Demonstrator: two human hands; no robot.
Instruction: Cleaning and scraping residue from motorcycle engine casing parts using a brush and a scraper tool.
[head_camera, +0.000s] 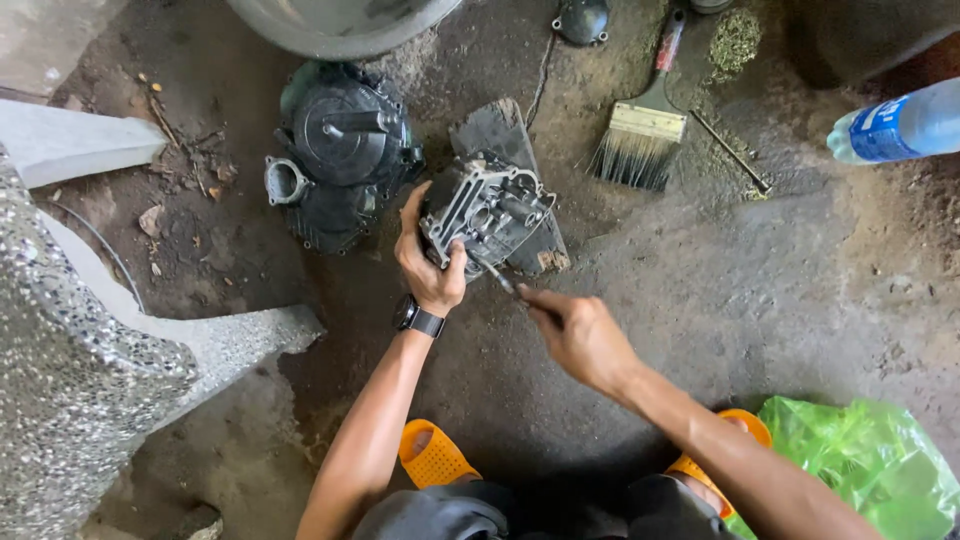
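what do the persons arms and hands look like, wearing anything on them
Both arms are bare, with no sleeves and no gloves in view. The left hand has a black wristwatch with a dark band strapped at the wrist. The right hand wears nothing: no watch, band or ring shows. The fingers of both hands look smudged with dark grime.

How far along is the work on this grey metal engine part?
Done: grey metal engine casting is off and rests on a dark wooden block, apart from the black round engine cover. In hand: left hand steadies it; right hand works a thin metal tool into it. Left: grime remains; paintbrush lies unused.
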